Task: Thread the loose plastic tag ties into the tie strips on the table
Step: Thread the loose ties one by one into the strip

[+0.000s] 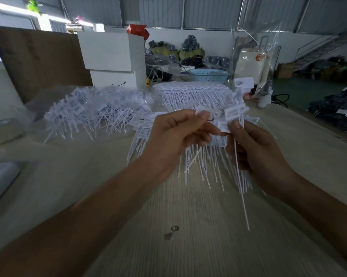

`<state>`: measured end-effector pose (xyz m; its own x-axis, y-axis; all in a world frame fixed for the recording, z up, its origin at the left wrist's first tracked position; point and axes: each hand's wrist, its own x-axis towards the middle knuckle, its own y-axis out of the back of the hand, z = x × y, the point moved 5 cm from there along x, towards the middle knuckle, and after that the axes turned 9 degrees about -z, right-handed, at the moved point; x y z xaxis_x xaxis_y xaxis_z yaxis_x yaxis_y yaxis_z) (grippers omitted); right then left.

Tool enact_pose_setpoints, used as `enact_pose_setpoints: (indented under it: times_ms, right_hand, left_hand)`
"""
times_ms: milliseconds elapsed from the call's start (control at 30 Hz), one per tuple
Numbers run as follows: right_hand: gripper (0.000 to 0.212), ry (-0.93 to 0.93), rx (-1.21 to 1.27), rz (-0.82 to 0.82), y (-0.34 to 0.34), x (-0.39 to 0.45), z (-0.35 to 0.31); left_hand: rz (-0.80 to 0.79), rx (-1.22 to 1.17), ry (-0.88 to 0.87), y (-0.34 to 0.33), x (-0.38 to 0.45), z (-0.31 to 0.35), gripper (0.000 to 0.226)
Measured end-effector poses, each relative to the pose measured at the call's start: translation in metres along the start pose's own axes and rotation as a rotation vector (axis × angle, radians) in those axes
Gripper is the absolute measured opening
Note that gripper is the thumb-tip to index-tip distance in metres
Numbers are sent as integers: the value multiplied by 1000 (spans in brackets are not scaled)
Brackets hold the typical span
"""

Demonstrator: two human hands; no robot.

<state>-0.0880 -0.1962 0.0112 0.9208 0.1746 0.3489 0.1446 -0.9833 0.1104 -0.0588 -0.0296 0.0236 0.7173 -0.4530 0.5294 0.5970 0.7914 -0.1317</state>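
The person is in the middle of threading one white tie into a strip. The left hand [174, 134] holds the strip [218, 132] up above the middle of the table [188, 226], and its many thin tails hang down toward the wood. The thumb and fingers are curled and pinch a flat white tag [205, 112] at the top of the strip. The right hand [254, 148] is just beside it. Its thumb and fingers pinch the head of one loose tie [241, 186], whose long thin tail hangs down past the others. Both hands are closed tight, not wide.

I think the next move needs the tie lined up with a small hole in the strip, then pushed through. That looks fiddly, so it needs slow, steady fingers.

More loose ties [92, 112] lie in a messy heap near the far left edge of the table. Another neat strip [192, 92] sits by the far edge.
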Motion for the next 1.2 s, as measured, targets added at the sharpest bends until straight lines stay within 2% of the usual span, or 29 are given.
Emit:
enact_pose_setpoints:
  times_ms: [100,300,467,600,733,833,900,1033,1200]
  right_hand:
    - [40,35,8,-23,-5,-2,-4]
    - [35,47,30,-58,-13,-2,0]
    - [23,66,-20,-89,-18,-1,4]
    - [13,78,-61,-100,-18,0,3]
    - [24,22,-47,-108,-20,0,9]
    - [52,1,-66,-122,-20,0,10]
    - [60,3,-61,-138,-22,-1,8]
    - [39,-4,-78,-165,-24,-2,7]
    - [40,-83,-40,-126,-23,0,13]
  left_hand:
    - [16,-98,39,-4,0,-2,20]
    - [119,82,40,-5,-4,-12,16]
    - [201,142,46,-2,-7,-19,15]
    - [226,54,66,1,-6,-19,12]
    - [266,-60,48,6,-4,-15,8]
    - [269,-121,42,7,-4,-13,8]
    - [262,-142,38,6,-3,-12,8]
    - [251,-174,17,2,-3,-14,8]
    - [232,-158,18,0,-3,-17,8]
